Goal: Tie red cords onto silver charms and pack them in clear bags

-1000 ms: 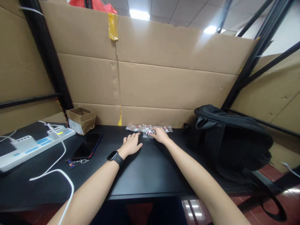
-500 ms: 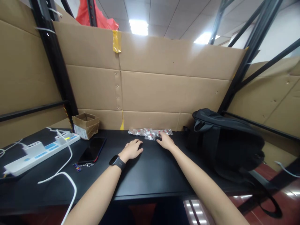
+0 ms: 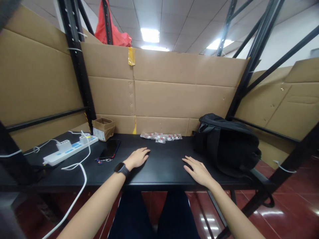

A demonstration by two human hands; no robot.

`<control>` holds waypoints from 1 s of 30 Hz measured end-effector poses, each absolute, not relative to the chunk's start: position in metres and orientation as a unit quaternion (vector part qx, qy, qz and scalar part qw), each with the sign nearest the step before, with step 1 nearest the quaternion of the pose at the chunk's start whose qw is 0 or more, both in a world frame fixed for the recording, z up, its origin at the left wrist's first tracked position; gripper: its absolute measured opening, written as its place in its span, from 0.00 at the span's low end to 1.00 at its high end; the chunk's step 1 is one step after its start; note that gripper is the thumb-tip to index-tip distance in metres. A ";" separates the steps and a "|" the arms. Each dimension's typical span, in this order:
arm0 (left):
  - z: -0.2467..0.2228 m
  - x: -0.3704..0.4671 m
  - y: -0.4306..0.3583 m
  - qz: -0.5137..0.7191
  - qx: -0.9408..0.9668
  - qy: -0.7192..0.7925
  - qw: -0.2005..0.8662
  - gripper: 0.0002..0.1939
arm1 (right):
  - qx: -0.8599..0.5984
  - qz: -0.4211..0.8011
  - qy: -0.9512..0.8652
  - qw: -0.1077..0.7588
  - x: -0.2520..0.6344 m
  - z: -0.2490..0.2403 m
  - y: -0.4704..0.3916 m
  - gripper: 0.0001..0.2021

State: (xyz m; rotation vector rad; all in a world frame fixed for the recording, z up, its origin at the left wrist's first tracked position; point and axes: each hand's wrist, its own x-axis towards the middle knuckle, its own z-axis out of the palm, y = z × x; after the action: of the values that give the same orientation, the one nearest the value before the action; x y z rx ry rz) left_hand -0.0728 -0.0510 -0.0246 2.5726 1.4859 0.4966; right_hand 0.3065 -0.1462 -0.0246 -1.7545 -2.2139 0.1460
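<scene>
My left hand [image 3: 137, 158] lies palm down on the black tabletop [image 3: 159, 171], fingers stretched toward the right and nothing in them. A dark smartwatch [image 3: 121, 168] is on that wrist. Toward the right, my right hand [image 3: 198, 170] rests on the table near its front edge, fingers spread and empty. Beyond both hands, against the cardboard back wall, several small clear plastic packets [image 3: 160, 137] with red and silvery bits inside lie in a row, one a little in front. What exactly the packets contain is too small to tell. Neither hand touches them.
An open black backpack [image 3: 224, 146] stands at the right. On the left are a phone [image 3: 109, 149] with a charm, a small cardboard box [image 3: 103, 128] and a white power strip [image 3: 71, 151] with a cable [image 3: 84, 179]. Cardboard panels [image 3: 174, 96] and black posts surround the table.
My right hand has drawn back from the packets toward the front right of the table. My left hand has barely moved. The camera view has shifted, showing more of the legs and floor.
</scene>
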 end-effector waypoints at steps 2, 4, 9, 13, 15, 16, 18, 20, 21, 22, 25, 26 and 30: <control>-0.028 -0.085 -0.080 0.171 0.848 0.499 0.053 0.25 | -0.618 0.038 -0.767 0.169 0.311 -0.029 -0.152 0.26; -0.029 -0.095 -0.108 0.192 0.832 0.520 0.030 0.24 | -0.619 0.030 -0.765 0.177 0.313 -0.032 -0.151 0.25; -0.028 -0.103 -0.152 0.222 0.789 0.573 -0.012 0.22 | -0.623 0.037 -0.750 0.219 0.314 -0.037 -0.144 0.24; -0.032 -0.101 -0.162 0.239 0.761 0.603 -0.019 0.21 | -0.627 0.044 -0.736 0.253 0.317 -0.040 -0.143 0.21; -0.037 -0.100 -0.164 0.244 0.755 0.608 -0.017 0.22 | -0.625 0.048 -0.736 0.258 0.318 -0.041 -0.144 0.20; -0.040 -0.100 -0.165 0.246 0.755 0.608 -0.016 0.22 | -0.624 0.050 -0.735 0.260 0.319 -0.041 -0.144 0.20; -0.044 -0.101 -0.168 0.249 0.757 0.604 -0.019 0.23 | -0.624 0.051 -0.733 0.265 0.319 -0.040 -0.145 0.20; -0.046 -0.103 -0.171 0.253 0.761 0.597 -0.022 0.23 | -0.624 0.047 -0.731 0.271 0.318 -0.040 -0.146 0.20; -0.046 -0.104 -0.171 0.256 0.763 0.593 -0.023 0.23 | -0.624 0.045 -0.731 0.273 0.318 -0.039 -0.146 0.19; -0.045 -0.107 -0.171 0.259 0.768 0.586 -0.021 0.22 | -0.624 0.044 -0.731 0.273 0.317 -0.039 -0.147 0.19; -0.036 -0.120 -0.167 0.279 0.770 0.574 -0.011 0.20 | -0.623 0.046 -0.733 0.269 0.317 -0.040 -0.148 0.19; -0.033 -0.127 -0.165 0.293 0.758 0.582 -0.018 0.20 | -0.623 0.046 -0.733 0.269 0.317 -0.040 -0.149 0.19; -0.026 -0.158 -0.155 0.301 0.656 0.682 -0.118 0.18 | -0.623 0.044 -0.730 0.277 0.318 -0.041 -0.149 0.19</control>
State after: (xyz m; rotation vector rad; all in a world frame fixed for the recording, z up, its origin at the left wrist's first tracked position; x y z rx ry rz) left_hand -0.1579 -0.1554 -0.0256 2.2332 2.3192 1.0250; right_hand 0.3176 -0.1489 -0.0414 -1.6737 -1.9598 0.1178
